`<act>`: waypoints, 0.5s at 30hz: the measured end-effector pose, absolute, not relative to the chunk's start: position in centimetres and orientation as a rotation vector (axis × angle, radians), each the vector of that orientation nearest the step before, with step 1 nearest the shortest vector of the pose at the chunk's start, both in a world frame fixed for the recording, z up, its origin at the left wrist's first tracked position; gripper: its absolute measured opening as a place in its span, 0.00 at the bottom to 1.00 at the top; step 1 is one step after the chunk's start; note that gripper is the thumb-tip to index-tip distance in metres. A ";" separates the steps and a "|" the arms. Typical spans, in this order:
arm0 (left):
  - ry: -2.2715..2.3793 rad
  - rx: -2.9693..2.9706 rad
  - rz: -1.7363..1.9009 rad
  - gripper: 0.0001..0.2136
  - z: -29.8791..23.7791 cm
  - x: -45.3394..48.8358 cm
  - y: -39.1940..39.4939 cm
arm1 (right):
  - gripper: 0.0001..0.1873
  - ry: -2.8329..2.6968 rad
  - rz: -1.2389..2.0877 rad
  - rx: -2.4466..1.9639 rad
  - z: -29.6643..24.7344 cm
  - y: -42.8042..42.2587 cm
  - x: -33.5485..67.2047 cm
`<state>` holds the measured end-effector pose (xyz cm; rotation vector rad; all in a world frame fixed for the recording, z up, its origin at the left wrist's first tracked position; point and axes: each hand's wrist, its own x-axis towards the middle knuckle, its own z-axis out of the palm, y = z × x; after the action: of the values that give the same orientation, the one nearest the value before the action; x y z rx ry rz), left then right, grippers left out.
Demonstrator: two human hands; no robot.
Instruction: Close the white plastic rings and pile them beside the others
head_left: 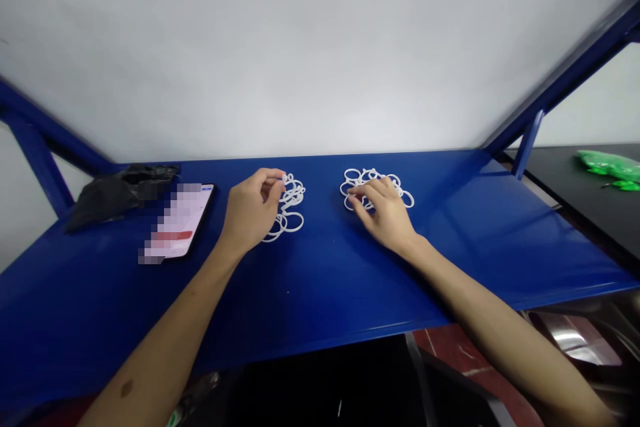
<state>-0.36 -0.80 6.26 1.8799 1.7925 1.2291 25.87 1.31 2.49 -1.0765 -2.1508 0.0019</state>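
Observation:
Two loose heaps of thin white rings, some with a small knob or loop, lie on the blue metal table. The left heap (pixel 293 221) is beside my left hand (pixel 253 207), whose thumb and forefinger are pinched on a white ring at the heap's upper edge. Over the right heap (pixel 353 175) curls my right hand (pixel 385 212). Its thumb and forefinger close at the rim of a white ring on the heap's left side. The hand's back hides part of that heap.
A phone (pixel 185 220) with a lit screen lies left of my left hand, partly blurred out. Behind it is a crumpled black plastic bag (pixel 107 197). Blue braces (pixel 529 145) flank the table (pixel 320 293), and a white wall rises behind. A green packet (pixel 610 165) rests on a dark surface at right.

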 end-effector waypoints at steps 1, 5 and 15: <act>1.739 1.821 1.236 0.08 6.4 -0.1 -0.9 | 0.10 -2.166 0.065 -1.039 2.4 1.1 25.6; 1.473 1.660 1.188 0.09 6.4 1.0 -1.4 | 0.15 -2.162 0.354 -0.929 2.1 -0.1 24.2; 1.189 1.518 1.105 0.05 3.7 3.6 -2.3 | 0.04 -2.005 0.588 -0.857 2.5 -1.3 23.4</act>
<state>3.65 -2.32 3.71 1.5181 1.1892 1.1053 23.45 -1.33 2.50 -0.8570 -2.0050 0.5880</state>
